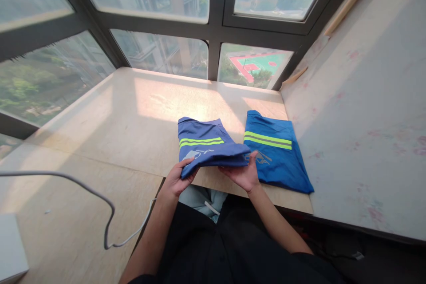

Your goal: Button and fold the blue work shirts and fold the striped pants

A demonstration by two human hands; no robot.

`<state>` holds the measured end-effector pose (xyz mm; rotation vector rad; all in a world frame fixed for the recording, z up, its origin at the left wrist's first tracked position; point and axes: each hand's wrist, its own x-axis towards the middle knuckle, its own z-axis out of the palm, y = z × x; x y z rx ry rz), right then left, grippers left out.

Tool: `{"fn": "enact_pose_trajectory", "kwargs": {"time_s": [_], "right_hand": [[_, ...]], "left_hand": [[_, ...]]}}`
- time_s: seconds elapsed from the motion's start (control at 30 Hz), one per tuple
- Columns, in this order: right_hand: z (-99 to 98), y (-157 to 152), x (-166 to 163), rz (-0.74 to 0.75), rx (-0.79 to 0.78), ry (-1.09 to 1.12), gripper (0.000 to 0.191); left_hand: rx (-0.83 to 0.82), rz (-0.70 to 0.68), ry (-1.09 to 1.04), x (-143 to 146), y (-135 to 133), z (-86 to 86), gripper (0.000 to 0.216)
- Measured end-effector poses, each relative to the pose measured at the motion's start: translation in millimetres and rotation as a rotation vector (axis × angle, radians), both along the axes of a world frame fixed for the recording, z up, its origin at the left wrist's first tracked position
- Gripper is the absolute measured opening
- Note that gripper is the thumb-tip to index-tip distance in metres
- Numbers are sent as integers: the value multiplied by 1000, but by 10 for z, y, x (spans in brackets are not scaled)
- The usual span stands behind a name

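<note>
A folded blue garment (206, 144) with neon-yellow stripes is held just above the front edge of the pale wooden table (133, 115). My left hand (175, 179) grips its near left corner, thumb on top. My right hand (244, 173) holds its near right edge, fingers under the fold and thumb up. A second folded blue garment (276, 151) with the same stripes lies flat on the table, right beside my right hand.
Large windows (159, 53) with dark frames close off the back and left. A pale speckled wall (366, 97) stands on the right. A grey cable (100, 199) loops across the lower left surface beside a white box (11, 248). Light blue cloth (199, 199) lies on my lap.
</note>
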<state>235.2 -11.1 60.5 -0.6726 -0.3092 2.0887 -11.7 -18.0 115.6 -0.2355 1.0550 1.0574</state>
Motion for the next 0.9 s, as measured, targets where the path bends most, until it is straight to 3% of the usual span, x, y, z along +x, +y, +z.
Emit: {"fn": "enact_pose_trajectory", "kwargs": {"time_s": [0.13, 0.23, 0.33, 0.43, 0.57, 0.7, 0.9], "right_hand": [[-42, 299, 151, 151, 38, -124, 89], [-97, 650, 157, 334, -25, -232, 73], [-119, 1058, 17, 410, -109, -362, 47], [-98, 1422, -241, 463, -93, -532, 37], [-89, 1731, -634, 484, 14, -671, 24], [-142, 1823, -933, 474, 113, -782, 18], [-63, 1765, -940, 306, 378, -911, 20]], "left_hand": [[-19, -71, 118, -164, -211, -102, 17], [6, -103, 278, -204, -404, -249, 22], [46, -119, 365, -180, -563, -409, 25], [57, -142, 367, -178, -669, -529, 26], [65, -157, 377, -234, -766, -590, 29], [79, -151, 381, -261, -852, -603, 29], [125, -136, 385, -209, -917, -639, 32]]}}
